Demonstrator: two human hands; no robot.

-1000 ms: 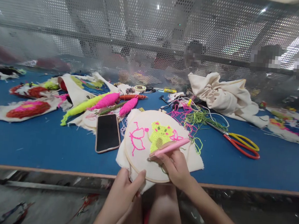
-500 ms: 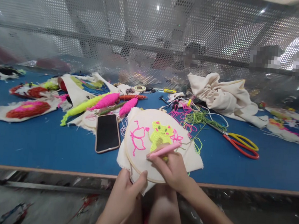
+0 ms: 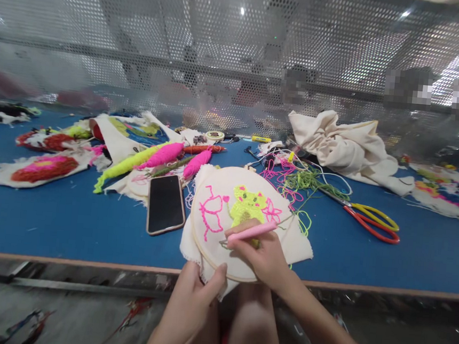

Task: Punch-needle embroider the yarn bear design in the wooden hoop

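Observation:
A round embroidery hoop [image 3: 207,245] with cream cloth lies at the near edge of the blue table [image 3: 68,222]. The cloth bears a pink outline figure [image 3: 210,213] and a yellow-green animal [image 3: 247,205]. My left hand [image 3: 194,303] grips the hoop's near rim, thumb on top. My right hand [image 3: 264,258] is closed on a pink punch needle [image 3: 250,231], whose tip rests on the cloth just below the yellow-green animal.
A black phone [image 3: 165,204] lies left of the hoop. Neon yarn skeins [image 3: 162,156] and finished pieces lie at back left. Loose tangled thread [image 3: 301,183], yellow-red scissors [image 3: 372,221] and crumpled cream cloth [image 3: 344,144] lie to the right. A perforated metal screen [image 3: 209,41] stands behind the table.
My right hand has slid the punch needle leftward and slightly toward me across the cloth. My left hand kept its hold on the hoop.

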